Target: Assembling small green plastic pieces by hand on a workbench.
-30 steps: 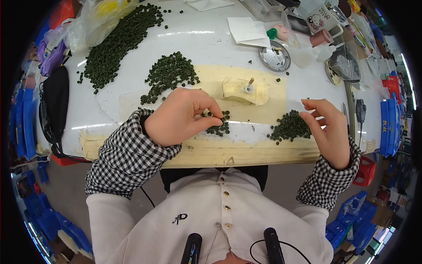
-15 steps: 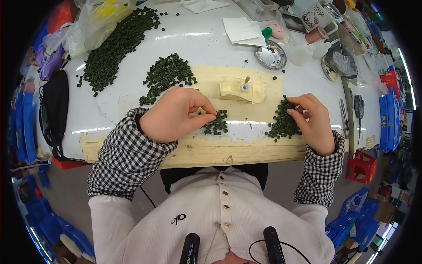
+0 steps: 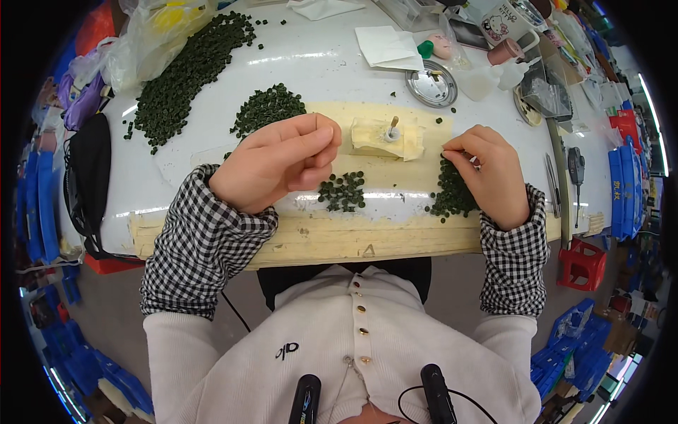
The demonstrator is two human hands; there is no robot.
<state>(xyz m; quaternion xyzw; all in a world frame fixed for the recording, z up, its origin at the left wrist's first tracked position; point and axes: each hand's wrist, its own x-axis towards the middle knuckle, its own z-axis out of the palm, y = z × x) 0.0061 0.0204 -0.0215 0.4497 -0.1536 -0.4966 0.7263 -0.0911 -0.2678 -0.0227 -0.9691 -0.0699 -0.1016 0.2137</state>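
Observation:
My left hand is raised with its thumb pressed on the curled fingers; whatever the pinch holds, if anything, is too small to make out. Below it lies a small group of dark green, button-like pieces. At the right, my right hand pinches thumb and forefinger together at the edge of another pile of the same pieces, partly covering it; what sits between those fingertips is unclear. Between the hands stands a block wrapped in cream tape, with a short brownish peg upright in a pale collar.
Larger heaps of green pieces lie at the back left and behind my left hand. A round metal dish, white paper and a mug stand at the back right. Tweezers lie at right. A wooden strip edges the table.
My left hand has lifted away from the small group of pieces, turning its fingers upward. My right hand has shifted slightly left and up, its fingertips closing together at the pile's edge.

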